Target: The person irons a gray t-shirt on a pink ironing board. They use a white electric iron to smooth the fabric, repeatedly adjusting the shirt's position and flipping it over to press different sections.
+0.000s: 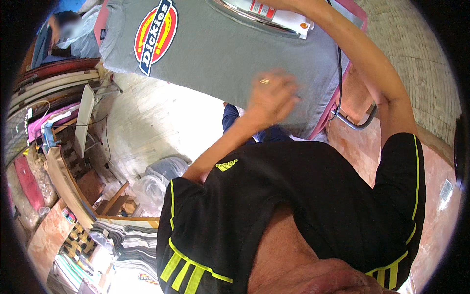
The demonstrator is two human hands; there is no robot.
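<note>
A grey garment (pixel 205 63) with a large red, yellow and white printed emblem lies spread over a padded board. On its far side sits an iron (pixel 289 23), white with a shiny metal base, partly cut off by the top edge. My right hand (pixel 284 4) reaches over to the iron and grips it, its fingers mostly out of the picture. Over the near part of the cloth is my left hand (pixel 274 95), wearing a gold ring and blurred by motion. Its fingers look loosely apart, and nothing shows in them.
A black cord (pixel 339 73) runs down by the board's right end, above a curved metal tube (pixel 360 125). Stacked folded garments (pixel 137 242) lie at the lower left, near clear plastic bags (pixel 156 186). Another person's arm (pixel 54 29) shows at the far left.
</note>
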